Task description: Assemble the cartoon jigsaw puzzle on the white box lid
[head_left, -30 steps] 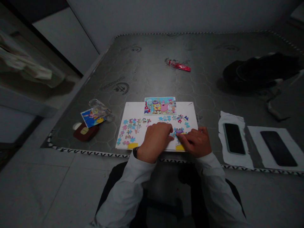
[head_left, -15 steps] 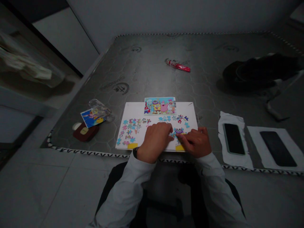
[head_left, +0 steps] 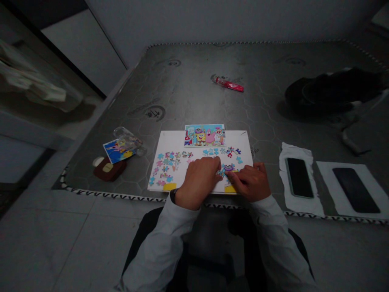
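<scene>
On a white board [head_left: 202, 140] lie many small jigsaw puzzle pieces [head_left: 170, 162], scattered mostly at its left and upper right. My left hand [head_left: 199, 178] is bent over the board's middle, thumb and fingertips closed around the edge of a bluish puzzle piece [head_left: 221, 172]. From the right, my right hand [head_left: 251, 182] has curled fingers, with its thumb and fingertip pressed at the joined pieces that show a purple hat [head_left: 228, 167]. My fingers hide part of these pieces. A cartoon reference picture [head_left: 205, 136] lies along the board's top edge.
To the left are a brown case [head_left: 110, 169], a cartoon card [head_left: 114, 151] and a clear plastic item [head_left: 129, 142]. Two phones [head_left: 299, 178] lie on white sheets at the right. Farther back are a red tube-like object [head_left: 229, 84] and a dark bulky object [head_left: 331, 93].
</scene>
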Tool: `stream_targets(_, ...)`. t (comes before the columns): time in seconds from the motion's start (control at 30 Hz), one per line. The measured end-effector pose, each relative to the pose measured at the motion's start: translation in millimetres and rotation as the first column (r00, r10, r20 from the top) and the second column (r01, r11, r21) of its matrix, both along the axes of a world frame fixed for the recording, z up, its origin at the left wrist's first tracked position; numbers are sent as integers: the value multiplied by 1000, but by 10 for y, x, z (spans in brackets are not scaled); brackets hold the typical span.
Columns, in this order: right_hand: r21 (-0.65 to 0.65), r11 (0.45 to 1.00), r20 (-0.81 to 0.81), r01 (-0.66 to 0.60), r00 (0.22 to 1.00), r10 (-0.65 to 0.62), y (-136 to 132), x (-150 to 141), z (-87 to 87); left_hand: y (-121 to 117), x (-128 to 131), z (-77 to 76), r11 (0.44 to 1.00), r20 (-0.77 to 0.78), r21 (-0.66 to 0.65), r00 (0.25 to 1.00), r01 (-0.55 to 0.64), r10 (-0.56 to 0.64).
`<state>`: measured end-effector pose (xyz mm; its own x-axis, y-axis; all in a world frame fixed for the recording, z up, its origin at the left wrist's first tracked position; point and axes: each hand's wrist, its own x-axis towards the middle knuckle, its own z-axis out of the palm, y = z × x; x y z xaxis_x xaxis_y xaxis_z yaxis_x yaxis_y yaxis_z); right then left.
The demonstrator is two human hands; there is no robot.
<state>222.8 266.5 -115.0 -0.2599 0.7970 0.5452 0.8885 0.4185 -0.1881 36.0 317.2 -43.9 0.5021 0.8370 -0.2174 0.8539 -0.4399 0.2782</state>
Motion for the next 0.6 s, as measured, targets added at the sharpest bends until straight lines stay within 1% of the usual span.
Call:
stream_targets(0.13, 10, 1000, -2, -2, 1000, 2, 3, -5, 8, 5, 4, -5, 1000, 25, -23, 1000, -4, 5)
stream_targets(0.33, -13, 1000, -3, 8, 1000, -8, -1, -1, 1, 0, -18, -16, 1000, 76, -24, 997, 2, 0)
stream_targets(0.6, -33, 999, -17, 11, 1000, -12, 0, -14, 23, -33, 1, 9, 998, 41, -58, 999, 10, -8)
